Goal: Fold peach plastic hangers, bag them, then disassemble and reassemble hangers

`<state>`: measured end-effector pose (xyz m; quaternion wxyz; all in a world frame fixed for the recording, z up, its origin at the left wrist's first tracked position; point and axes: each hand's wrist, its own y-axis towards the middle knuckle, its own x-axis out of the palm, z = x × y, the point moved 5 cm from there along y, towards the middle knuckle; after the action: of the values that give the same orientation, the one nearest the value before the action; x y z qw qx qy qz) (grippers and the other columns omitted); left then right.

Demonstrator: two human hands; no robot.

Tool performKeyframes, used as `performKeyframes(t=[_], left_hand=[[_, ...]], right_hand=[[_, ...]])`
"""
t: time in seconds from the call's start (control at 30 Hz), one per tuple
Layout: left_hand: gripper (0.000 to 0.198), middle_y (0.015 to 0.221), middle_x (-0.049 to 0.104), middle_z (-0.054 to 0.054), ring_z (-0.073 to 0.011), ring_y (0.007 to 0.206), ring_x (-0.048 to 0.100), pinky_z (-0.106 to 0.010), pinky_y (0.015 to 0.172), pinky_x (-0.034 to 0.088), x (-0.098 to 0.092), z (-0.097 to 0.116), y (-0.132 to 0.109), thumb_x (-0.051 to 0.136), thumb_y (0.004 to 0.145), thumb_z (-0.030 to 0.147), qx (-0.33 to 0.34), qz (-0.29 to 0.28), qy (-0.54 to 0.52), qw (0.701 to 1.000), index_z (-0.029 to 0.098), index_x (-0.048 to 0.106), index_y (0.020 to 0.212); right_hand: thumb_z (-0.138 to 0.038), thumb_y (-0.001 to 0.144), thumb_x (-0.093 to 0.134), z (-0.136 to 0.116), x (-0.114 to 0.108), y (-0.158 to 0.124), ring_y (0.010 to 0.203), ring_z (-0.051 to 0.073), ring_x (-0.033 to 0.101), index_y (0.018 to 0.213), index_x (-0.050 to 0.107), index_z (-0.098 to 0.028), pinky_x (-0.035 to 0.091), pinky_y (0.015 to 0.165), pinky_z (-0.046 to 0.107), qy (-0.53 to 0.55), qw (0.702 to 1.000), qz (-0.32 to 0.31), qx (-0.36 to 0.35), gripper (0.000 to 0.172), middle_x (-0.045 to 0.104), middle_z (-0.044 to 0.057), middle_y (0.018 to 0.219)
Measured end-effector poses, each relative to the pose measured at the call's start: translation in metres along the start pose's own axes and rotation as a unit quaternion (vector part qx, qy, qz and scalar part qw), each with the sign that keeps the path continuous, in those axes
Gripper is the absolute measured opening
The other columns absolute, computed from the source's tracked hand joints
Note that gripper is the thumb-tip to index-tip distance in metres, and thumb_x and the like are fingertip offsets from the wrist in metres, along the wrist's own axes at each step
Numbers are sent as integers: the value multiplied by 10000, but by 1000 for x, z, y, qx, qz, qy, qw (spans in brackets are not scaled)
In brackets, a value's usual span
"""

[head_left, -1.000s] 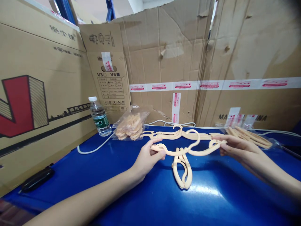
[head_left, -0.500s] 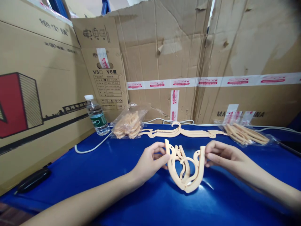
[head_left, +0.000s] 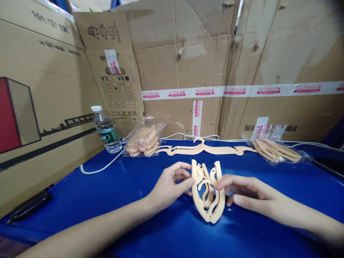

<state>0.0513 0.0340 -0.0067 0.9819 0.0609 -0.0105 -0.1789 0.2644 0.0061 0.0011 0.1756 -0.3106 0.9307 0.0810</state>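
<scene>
A cream plastic folding hanger [head_left: 208, 195] stands folded into a narrow U on the blue table [head_left: 129, 186], its hinge end down. My left hand [head_left: 172, 184] pinches its left arm between thumb and fingers. My right hand [head_left: 242, 191] presses fingertips against its right arm. Behind it an unfolded hanger [head_left: 204, 149] of the same kind lies flat.
A water bottle [head_left: 105, 129] and a bag of cream parts [head_left: 143, 139] sit at the back left. Another bag of hangers [head_left: 276, 150] lies at the back right. A white cable [head_left: 99, 167] runs along the table. Cardboard boxes [head_left: 188, 64] wall the back and left. A black object [head_left: 27, 207] lies at the left edge.
The hanger was stretched out wide between both hands; its two arms have been folded up and pushed together into a narrow U. Both hands came closer to each other.
</scene>
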Motion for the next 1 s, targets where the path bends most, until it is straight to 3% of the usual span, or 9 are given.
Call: performKeyframes(t=[0.37,0.63,0.83,1.0], left_hand=[[240,790,644,-29,-170,749,630,-272,608,562,1,5,-2,739,748,283,24,-9,20,999,169,534,802],[128,970,658,-55,-204,958,635,-269,739,506,4,10,-5,695,784,208,55,-43,77,995,159,629,883],[211,1182,619,-87,-215,1038,626,-345,881,515,11,9,-10,697,795,180,55,-106,46,992,173,676,1005],[299,1298,548,-82,-190,1002,636,-348,891,528,10,7,-10,712,798,174,53,-125,37,990,221,705,1093]], right_hand=[[-420,911,593,3,1,-1,1163,278,591,1292,610,-331,500,967,440,0,1000,-14,14,392,584,69,1357],[-407,898,622,1,0,2,1202,286,567,1330,584,-311,492,994,431,6,1000,-9,10,444,550,83,1387],[-383,904,623,3,0,1,1205,278,568,1335,572,-344,522,947,386,12,1000,-8,3,436,506,64,1430],[-386,916,603,3,0,-1,1177,289,587,1382,520,-331,513,961,429,15,1000,-11,5,476,468,77,1462]])
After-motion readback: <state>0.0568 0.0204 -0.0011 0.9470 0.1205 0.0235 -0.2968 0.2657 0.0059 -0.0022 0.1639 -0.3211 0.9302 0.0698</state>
